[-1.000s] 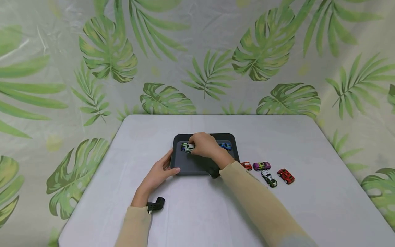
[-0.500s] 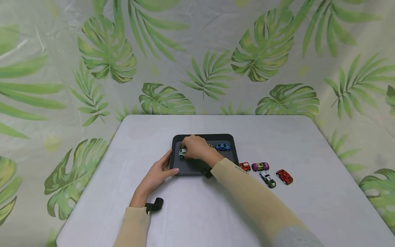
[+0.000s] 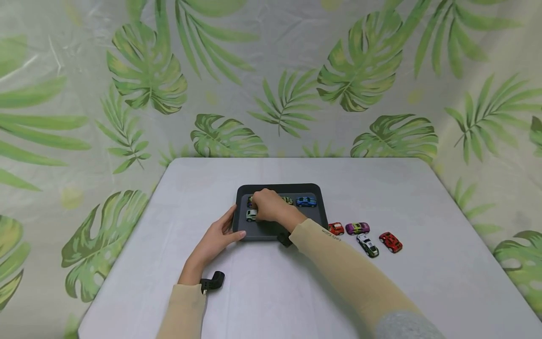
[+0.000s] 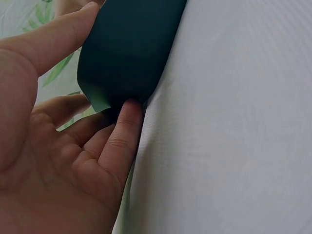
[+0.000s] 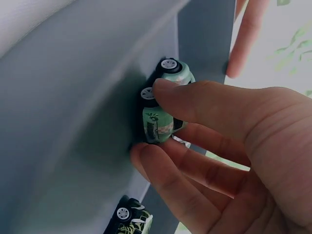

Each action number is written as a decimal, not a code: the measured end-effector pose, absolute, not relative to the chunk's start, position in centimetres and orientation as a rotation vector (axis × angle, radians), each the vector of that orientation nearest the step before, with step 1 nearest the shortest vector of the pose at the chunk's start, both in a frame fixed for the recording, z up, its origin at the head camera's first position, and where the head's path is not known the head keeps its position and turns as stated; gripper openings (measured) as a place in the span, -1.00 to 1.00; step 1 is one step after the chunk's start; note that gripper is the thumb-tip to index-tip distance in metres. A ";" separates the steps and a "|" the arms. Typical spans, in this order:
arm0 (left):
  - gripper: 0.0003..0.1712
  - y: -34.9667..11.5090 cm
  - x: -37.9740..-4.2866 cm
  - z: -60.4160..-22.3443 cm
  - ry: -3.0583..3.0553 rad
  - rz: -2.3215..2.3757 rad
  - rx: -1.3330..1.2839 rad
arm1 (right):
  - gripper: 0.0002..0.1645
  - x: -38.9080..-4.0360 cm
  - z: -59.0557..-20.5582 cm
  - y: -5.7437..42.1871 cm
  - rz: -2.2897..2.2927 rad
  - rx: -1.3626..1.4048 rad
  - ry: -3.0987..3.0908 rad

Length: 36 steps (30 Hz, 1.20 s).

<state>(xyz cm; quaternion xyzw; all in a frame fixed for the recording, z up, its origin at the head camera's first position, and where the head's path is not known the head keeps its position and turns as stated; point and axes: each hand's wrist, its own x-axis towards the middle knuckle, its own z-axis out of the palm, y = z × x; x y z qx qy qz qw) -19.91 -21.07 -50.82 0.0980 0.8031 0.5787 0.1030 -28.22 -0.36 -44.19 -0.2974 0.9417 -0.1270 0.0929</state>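
My right hand (image 3: 273, 206) is inside the dark grey tray (image 3: 271, 238). In the right wrist view its thumb and fingers pinch a pale green toy car (image 5: 158, 122), which stands on the tray floor near a side wall. At the tray's left side my left hand (image 3: 217, 240) grips the near corner, thumb at the front and fingers along the side. Behind the green car, a multicoloured toy car (image 3: 250, 202) is partly hidden by my right hand. A yellow-and-black toy car (image 3: 289, 200) and a blue toy car (image 3: 306, 202) stand along the tray's back.
Right of the tray, on the white-covered table (image 3: 203, 188), lie a red toy car (image 3: 336, 229), a purple one (image 3: 357, 228), a white-and-green one (image 3: 367, 245) and another red one (image 3: 391, 242). A leaf-patterned curtain (image 3: 296, 94) hangs behind the table.
My right hand has moved left and slightly nearer with the pale green car, which now stands in front of the multicoloured one. More of the cars at the back shows. The left hand stays put.
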 end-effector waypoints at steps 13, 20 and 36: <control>0.06 -20.9 -19.9 -50.8 2.392 1.685 0.266 | -0.67 -28.0 -43.7 0.2 -0.383 -0.877 2.802; 0.05 -20.9 -19.7 -50.7 2.389 1.681 0.238 | -0.52 -27.9 -42.7 1.3 -0.375 -0.838 2.819; 0.04 -20.9 -19.9 -50.6 2.374 1.710 0.274 | -0.53 -26.1 -39.3 5.4 -0.502 -0.771 2.902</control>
